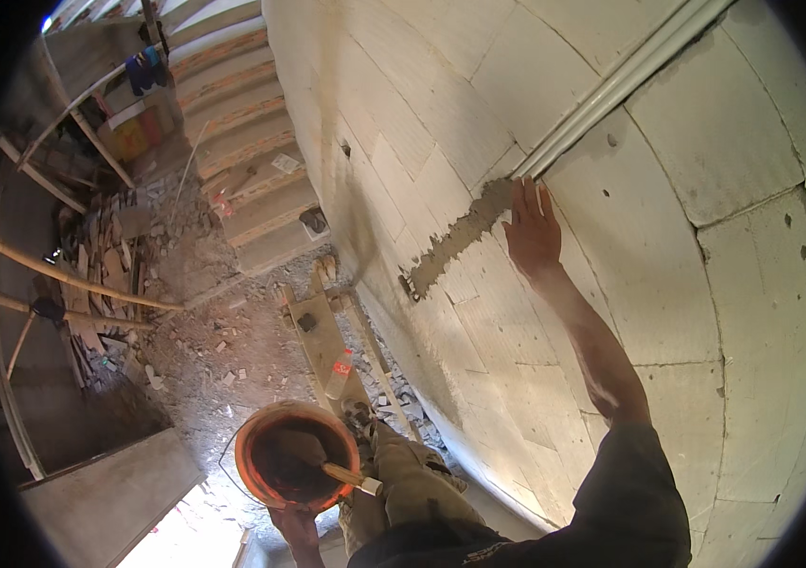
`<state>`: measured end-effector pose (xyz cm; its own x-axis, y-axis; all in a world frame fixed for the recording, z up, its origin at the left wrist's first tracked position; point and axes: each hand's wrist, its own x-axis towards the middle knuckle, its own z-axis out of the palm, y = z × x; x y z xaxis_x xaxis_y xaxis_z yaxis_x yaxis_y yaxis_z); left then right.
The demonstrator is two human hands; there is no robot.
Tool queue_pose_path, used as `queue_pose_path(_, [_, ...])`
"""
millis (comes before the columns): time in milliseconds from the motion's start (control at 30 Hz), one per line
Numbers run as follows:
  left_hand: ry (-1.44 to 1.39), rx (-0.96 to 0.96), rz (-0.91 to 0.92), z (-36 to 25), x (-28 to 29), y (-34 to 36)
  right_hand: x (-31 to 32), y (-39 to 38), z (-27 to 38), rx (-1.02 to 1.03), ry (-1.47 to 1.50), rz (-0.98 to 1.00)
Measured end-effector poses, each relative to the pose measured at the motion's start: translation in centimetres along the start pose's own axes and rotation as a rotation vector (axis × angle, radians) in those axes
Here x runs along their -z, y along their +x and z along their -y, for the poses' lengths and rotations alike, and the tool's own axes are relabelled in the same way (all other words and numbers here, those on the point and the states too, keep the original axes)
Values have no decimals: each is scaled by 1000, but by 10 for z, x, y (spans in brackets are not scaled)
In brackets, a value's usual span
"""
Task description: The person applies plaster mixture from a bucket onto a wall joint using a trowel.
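Observation:
My right hand [531, 230] is stretched out flat against the white block wall [668, 312], fingers apart, its fingertips at the lower end of a white conduit pipe [616, 87] that runs up the wall. Just left of the hand a strip of grey mortar [455, 239] fills a slanting groove in the wall. My left hand [295, 526] grips the near rim of an orange bucket [296, 456] from below. In the bucket lies a trowel with a wooden handle [346, 475] sticking out to the right.
I stand high on a wooden ladder or plank [325, 346], my boot [362, 414] on it. Far below lie rubble, stacked boards [100, 275], long wooden poles [62, 273] and concrete stairs [242, 142]. A grey slab [109, 492] sits at the lower left.

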<state>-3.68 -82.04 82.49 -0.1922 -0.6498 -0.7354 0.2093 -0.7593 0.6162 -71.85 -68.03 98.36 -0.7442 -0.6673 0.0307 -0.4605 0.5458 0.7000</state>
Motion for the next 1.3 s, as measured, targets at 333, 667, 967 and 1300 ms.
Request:
queue_pose_path(333, [63, -9, -56, 5, 7, 6, 9, 14, -20, 60, 55, 75])
queue_pose_path(667, [144, -139, 102, 6, -11, 21, -14, 14, -22, 63, 38, 15])
queue_pose_path(967, [-17, -79, 9, -18, -39, -8, 9, 17, -18, 84, -5, 94])
queue_pose_path(1300, [350, -139, -18, -45, -86, -35, 88, -66, 40, 42, 656, 79])
